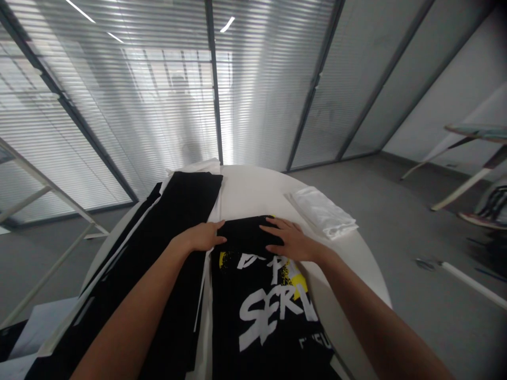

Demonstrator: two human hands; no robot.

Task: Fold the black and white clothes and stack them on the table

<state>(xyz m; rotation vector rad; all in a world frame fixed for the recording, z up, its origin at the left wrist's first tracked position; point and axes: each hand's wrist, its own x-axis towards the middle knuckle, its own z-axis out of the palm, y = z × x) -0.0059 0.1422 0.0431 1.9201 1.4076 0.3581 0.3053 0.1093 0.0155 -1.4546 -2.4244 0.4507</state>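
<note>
On the near part of the table point(257, 190), I have the shirt point(233, 295) laid flat, its long axis running from its far edge back toward me and out past the bottom of my view. The far end is a plain black band, and the lettering starts just on my side of it. Both hands are at that band, so neither has a reach to make: the left hand point(204, 236) is at its left corner, the right hand point(291, 240) over its right end. I judge that everything turns on this: the band lies crosswise between the hands, and the rest of the shirt stretches from the fingers toward me. The right fingers are spread wide, resting on top without gripping. The left thumb and forefinger stand parted at the edge; I cannot tell whether they pinch any fabric. Just left of the shirt lies the black cloth point(186, 200), under my left forearm; beyond the right hand sits the white cloth point(325, 212).
</note>
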